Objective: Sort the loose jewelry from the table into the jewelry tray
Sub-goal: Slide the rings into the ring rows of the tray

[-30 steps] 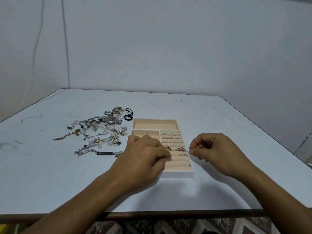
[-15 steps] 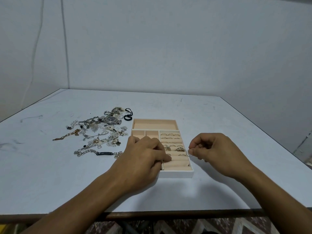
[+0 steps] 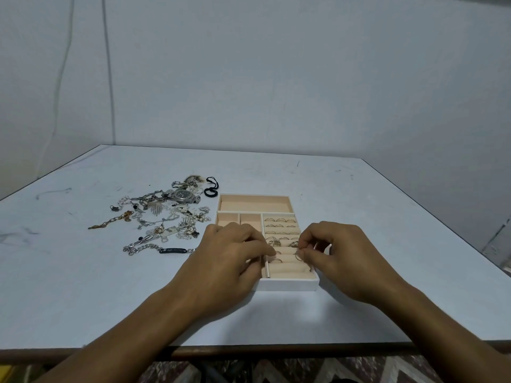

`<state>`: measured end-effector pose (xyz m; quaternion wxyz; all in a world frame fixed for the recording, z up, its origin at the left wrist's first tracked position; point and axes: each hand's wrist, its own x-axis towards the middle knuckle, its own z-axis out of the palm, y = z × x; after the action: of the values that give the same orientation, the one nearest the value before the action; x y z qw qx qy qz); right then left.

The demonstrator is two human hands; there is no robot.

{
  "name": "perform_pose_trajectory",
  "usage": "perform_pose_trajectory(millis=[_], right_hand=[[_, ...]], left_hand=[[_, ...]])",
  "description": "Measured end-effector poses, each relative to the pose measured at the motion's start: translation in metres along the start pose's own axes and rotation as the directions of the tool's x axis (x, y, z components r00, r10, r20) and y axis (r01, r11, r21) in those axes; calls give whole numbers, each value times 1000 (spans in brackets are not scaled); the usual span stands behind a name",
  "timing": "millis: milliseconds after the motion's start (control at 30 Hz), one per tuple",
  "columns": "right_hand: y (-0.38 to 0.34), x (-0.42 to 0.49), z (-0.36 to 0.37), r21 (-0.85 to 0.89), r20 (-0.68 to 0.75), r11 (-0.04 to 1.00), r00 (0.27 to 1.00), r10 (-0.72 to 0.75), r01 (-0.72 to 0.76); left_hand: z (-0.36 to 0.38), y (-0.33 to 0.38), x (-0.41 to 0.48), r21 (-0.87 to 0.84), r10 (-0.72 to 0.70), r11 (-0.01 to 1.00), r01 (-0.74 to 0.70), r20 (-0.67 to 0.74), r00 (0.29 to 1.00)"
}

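The right hand [image 3: 336, 255], pinching 1 ring [image 3: 298, 254], moved over the jewelry tray [image 3: 290, 284], maybe to slot it. I cannot tell what the left hand [image 3: 229, 261] holds.

A pale, scuffed table [image 3: 331, 189] with a dark front edge spreads beneath and beyond the left hand [image 3: 229, 261], plain grey-blue walls [image 3: 276, 78] meet in a corner far beyond it beside a thin dangling cable [image 3: 59, 78], and zigzag-patterned floor [image 3: 345, 369] shows nearer than the right hand [image 3: 343, 258].

The left hand [image 3: 226, 264] hides the jewelry tray's [image 3: 290, 284] lower-left compartments (centre frame); the ring [image 3: 298, 254] in the right hand's [image 3: 340, 258] pinch is too small to detail.
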<state>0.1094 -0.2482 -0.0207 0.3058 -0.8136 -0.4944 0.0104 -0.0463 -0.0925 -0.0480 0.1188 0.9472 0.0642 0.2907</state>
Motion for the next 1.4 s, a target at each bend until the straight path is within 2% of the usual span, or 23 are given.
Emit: perform_pose_trajectory(millis=[233,567,733,1133,1400], right_hand=[[0,-3,4,-124,11,989,996,-84,84],[1,-12,1,-199,47,966,986,-160,167],[1,-15,1,-257,86,951,985,-152,170],[-4,-17,-2,-278,141,947,982,-124,160],[-5,-15,0,-278,124,952,988,-94,126]], left_hand=[[-6,-5,1,-47,15,999,-15,-11,1000],[-4,-7,1,-70,2,998,-2,-6,1000],[-6,-9,0,-75,1,997,0,9,1000],[-11,-9,0,-93,-22,995,26,42,999],[-20,-15,-6,-90,-30,995,32,29,999]])
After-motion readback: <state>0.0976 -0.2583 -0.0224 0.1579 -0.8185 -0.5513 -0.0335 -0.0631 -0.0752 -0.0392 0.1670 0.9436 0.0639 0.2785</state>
